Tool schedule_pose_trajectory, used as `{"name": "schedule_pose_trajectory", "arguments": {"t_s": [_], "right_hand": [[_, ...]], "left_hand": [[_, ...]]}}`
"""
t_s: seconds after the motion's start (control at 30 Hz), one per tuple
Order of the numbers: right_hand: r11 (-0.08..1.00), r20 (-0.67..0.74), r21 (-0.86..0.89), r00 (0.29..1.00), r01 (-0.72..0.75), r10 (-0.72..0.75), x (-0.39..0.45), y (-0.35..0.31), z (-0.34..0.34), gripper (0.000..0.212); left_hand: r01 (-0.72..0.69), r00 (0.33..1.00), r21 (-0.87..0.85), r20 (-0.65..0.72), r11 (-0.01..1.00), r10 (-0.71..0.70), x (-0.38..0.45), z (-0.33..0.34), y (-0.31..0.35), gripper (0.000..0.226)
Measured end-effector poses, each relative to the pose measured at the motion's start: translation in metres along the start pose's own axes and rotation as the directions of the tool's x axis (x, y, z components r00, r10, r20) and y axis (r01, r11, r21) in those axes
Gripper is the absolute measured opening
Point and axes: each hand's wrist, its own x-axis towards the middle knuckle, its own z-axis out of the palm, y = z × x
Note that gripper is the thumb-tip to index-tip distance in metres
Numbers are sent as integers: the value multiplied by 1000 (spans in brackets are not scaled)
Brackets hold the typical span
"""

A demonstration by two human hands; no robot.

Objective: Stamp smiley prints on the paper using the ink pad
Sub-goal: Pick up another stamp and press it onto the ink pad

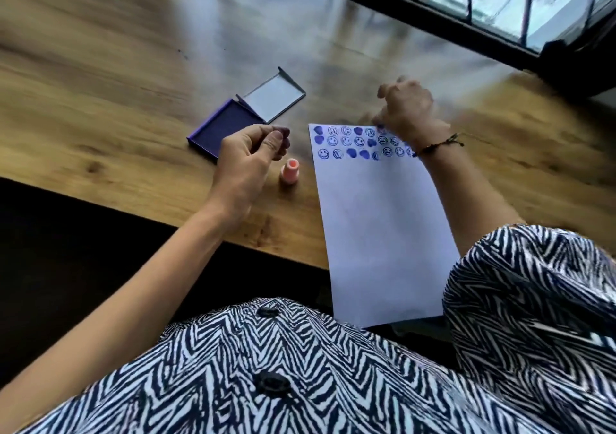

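Note:
A white sheet of paper (376,220) lies on the wooden table, with three rows of blue smiley prints and ink blots (358,141) along its far edge. The purple ink pad (213,130) sits open to the left, its lid (273,98) folded back. A pink stamp (289,172) stands upright between pad and paper. My left hand (248,160) hovers over the pad's near corner, fingers curled together, with purple-stained tips. My right hand (408,110) is blurred, its fingertips down at the paper's far right corner. Whether it holds a stamp is unclear.
The wooden table (110,66) stretches far and left. A dark window frame with bars (466,16) runs along the far right. The table's near edge crosses below my left wrist, and the paper overhangs it toward my patterned shirt (300,367).

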Motion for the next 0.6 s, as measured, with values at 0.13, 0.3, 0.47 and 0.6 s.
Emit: {"name": "schedule_pose_trajectory", "arguments": {"t_s": [0.13, 0.3, 0.47, 0.6], "right_hand": [[995, -30, 61, 996, 81, -79, -2, -1, 10, 19], [555, -8, 827, 989, 90, -149, -37, -40, -15, 15], [229, 21, 971, 935, 65, -355, -68, -97, -27, 21], [140, 22, 990, 927, 34, -375, -76, -124, -26, 16]], "left_hand": [[-5, 1000, -12, -22, 1000, 5, -1, -1, 4, 16], [-11, 999, -3, -33, 1000, 11, 0, -8, 7, 16], [-61, 997, 120, -41, 991, 67, -8, -19, 14, 23], [-85, 989, 197, -102, 977, 107, -15, -40, 14, 21]]}}
